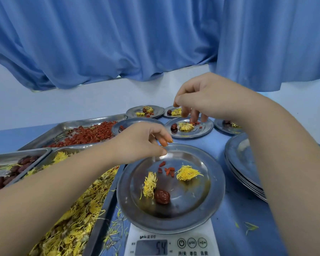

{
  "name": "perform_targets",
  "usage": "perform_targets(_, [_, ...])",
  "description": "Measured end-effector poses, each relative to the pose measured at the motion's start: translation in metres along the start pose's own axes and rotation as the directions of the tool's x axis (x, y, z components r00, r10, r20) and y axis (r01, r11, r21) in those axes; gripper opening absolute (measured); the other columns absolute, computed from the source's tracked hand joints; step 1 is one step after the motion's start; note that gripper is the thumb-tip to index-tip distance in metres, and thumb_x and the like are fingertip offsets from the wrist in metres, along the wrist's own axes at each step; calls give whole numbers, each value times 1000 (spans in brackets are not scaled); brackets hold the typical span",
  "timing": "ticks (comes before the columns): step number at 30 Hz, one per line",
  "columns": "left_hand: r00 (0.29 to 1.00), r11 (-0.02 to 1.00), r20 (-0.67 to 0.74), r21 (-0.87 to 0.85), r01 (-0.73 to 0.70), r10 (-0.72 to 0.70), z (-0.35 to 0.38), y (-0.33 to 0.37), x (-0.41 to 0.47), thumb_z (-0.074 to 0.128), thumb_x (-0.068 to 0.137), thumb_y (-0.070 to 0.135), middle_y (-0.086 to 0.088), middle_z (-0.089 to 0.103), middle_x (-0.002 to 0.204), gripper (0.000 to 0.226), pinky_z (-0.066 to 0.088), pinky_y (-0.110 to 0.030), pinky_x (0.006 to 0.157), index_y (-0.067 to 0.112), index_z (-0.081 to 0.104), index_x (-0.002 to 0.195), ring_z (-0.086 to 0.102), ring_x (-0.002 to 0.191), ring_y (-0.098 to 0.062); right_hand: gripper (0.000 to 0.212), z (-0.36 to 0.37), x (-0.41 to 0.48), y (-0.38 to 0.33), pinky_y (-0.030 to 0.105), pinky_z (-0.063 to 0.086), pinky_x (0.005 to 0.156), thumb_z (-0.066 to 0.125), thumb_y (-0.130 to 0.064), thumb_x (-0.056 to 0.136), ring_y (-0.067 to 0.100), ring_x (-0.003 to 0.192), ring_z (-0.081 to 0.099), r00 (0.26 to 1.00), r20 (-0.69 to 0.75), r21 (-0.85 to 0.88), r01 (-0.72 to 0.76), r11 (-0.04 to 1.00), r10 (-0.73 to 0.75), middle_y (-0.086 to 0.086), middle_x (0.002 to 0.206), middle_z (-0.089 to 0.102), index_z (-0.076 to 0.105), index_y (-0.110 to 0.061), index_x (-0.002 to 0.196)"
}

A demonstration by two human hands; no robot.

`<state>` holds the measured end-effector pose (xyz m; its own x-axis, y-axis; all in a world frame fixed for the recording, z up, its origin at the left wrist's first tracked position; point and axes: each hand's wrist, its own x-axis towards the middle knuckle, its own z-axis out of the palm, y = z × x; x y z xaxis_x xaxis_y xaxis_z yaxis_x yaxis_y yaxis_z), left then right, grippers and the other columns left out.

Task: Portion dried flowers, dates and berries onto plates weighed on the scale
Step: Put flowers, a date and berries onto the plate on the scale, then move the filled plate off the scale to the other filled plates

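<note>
A metal plate (216, 191) sits on the white scale (172, 244), whose display reads 54. It holds two yellow dried flowers (187, 172), one dark red date (162, 196) and a few red berries (166, 169). My left hand (142, 141) hovers over this plate's far rim, fingertips pinched on something small and orange-red, apparently berries. My right hand (201, 100) reaches over a filled plate (207, 128) behind the scale. Its thumb and forefinger are pinched, and the other fingers point down onto that plate's berries (197, 123).
At the left stand three steel trays: berries (92, 133), loose flowers (78, 209) and dates (7, 174). Several more filled plates (145, 111) lie at the back. A stack of bare plates (242, 163) stands right. Blue curtain hangs behind the table.
</note>
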<state>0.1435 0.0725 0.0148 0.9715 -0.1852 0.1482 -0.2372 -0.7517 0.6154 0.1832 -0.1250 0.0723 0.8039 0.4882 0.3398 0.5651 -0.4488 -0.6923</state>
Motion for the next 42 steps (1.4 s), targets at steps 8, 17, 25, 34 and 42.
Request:
perform_targets(8, [998, 989, -45, -138, 47, -54, 0, 3, -10, 68, 89, 27, 13, 72, 82, 8, 49, -11, 61, 23, 72, 95, 68, 74, -2, 17, -17, -17, -11, 32, 58, 65, 60, -33, 91, 21, 76, 72, 919, 337, -214, -139, 967, 207, 5, 87, 71, 66, -17, 94])
perform_targets(17, [981, 788, 42, -590, 179, -191, 0, 12, -48, 55, 97, 31, -4, 73, 110, 25, 53, -30, 73, 14, 68, 110, 71, 92, -22, 12, -21, -57, -31, 27, 55, 58, 59, -36, 88, 10, 64, 70, 987, 149, -230, -23, 973, 58, -6, 77, 72, 67, -26, 87])
perform_targets(25, [971, 608, -43, -786, 114, -237, -4, 19, -73, 55, 97, 26, -7, 72, 115, 21, 53, -42, 88, 15, 67, 109, 70, 103, -28, 8, 25, -124, 17, 18, 46, 53, 58, -33, 88, 6, 57, 66, 980, 156, -115, -108, 988, 125, -5, 74, 70, 66, -31, 86])
perform_targets(34, [957, 266, -56, -964, 23, -284, 6, 3, -85, 52, 95, 23, -8, 73, 111, 17, 60, -34, 73, 14, 63, 105, 70, 102, -32, 10, 52, -148, 46, 23, 43, 41, 58, -26, 89, 16, 47, 63, 929, 4, 203, -362, 910, 370, 0, 62, 69, 57, -18, 83])
perform_targets(42, [953, 221, -104, -974, -40, -285, 11, -2, -88, 52, 92, 25, -5, 72, 96, 16, 54, -32, 70, 16, 65, 95, 72, 93, -29, 12, 61, -146, 51, 26, 42, 41, 57, -16, 92, 23, 46, 60, 882, 43, 417, -442, 794, 469, 7, 61, 68, 49, -11, 84])
